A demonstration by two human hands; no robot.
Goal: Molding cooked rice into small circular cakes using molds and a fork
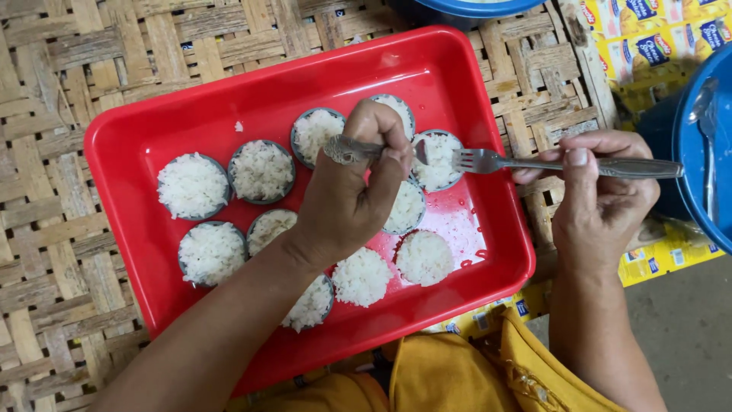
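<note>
Both forearms are bare from the near edge of the view up to the wrists, with no sleeves, watch or bracelets on them. The left hand (347,202) and the right hand (602,194) wear no gloves or rings, and the nails are short and unpainted. At the near edge, between the arms, lies mustard-yellow clothing (450,374), its cloth folded and creased.

Rice cups (261,169) sit in rows inside the tray (122,145), which lies on a woven mat (46,91); a bowl (698,145) stands to its right.

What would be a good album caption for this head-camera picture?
Left hand with spoon and right hand with fork over rice-filled cups in a red tray.
</note>
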